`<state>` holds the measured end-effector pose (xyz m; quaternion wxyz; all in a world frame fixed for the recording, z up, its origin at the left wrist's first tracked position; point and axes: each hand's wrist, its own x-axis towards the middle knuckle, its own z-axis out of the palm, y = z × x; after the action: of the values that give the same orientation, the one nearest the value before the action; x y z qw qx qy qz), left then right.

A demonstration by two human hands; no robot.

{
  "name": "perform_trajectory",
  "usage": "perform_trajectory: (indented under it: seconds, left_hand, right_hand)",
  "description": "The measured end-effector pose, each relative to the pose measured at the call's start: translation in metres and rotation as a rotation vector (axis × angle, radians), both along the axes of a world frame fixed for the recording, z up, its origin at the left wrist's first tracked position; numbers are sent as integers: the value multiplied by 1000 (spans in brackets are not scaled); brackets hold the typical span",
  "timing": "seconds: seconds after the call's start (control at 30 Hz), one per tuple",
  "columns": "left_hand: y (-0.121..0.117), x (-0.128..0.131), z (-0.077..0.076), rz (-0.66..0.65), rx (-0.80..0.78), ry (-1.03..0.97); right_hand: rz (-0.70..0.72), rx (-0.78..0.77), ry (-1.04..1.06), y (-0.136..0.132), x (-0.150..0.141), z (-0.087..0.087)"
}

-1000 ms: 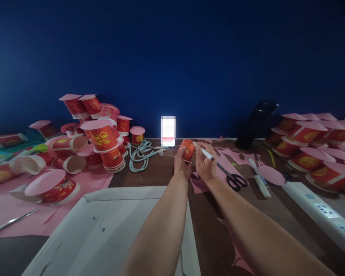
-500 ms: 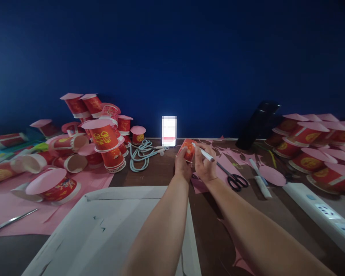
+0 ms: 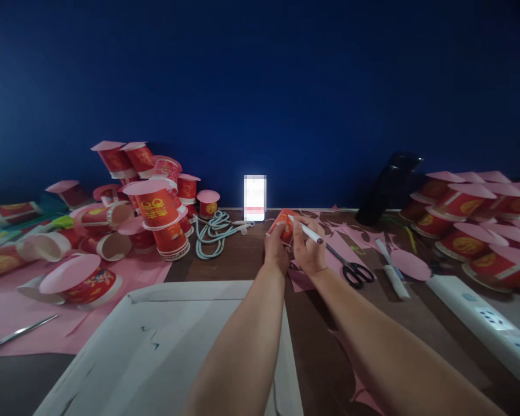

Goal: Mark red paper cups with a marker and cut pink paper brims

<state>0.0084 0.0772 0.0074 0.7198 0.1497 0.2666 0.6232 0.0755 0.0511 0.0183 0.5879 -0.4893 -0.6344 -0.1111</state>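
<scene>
A red paper cup (image 3: pixel 287 220) with a gold print is tilted in my left hand (image 3: pixel 276 247), whose fingers wrap round its near side. My right hand (image 3: pixel 308 247) pinches a white marker pen (image 3: pixel 311 232). The pen's tip meets the cup's red side, or hovers very close to it; I cannot tell which. Part of the cup is hidden behind my fingers. Black-handled scissors (image 3: pixel 356 274) lie just right of my right hand, on pink paper offcuts (image 3: pixel 344 244).
Red cups with pink paper discs (image 3: pixel 156 209) are piled at left; more stacked cups (image 3: pixel 468 199) stand at right. A lit phone (image 3: pixel 255 199), a coiled cable (image 3: pixel 210 237), a black bottle (image 3: pixel 383 188), a glue tube (image 3: pixel 396 282), a power strip (image 3: pixel 489 323) and a white board (image 3: pixel 156 352) surround my arms.
The pen tip has shifted slightly left across the cup's side, and the cup has turned a little in my left hand. Both hands keep their grip.
</scene>
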Motion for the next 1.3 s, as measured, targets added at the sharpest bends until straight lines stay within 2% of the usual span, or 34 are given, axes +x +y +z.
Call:
perform_trajectory:
  seconds: [0.4,0.53,0.73,0.97,1.3]
  left_hand:
    - [-2,1,3,10,6,18]
    - [-1,1,1,7,-5,19]
    - [-2,-2,4,-9,-5,-118]
    - [-1,-7,7,-97,-24,-282]
    - [0,-7,5,-61,-50,-305]
  right_hand:
    - [16,6,34,0,0,1]
    - [-21,3,43,0,-1,1]
    - [2,20,74,1,-1,0]
    - [35,62,102,5,1,-2]
    - [14,26,81,6,3,-3]
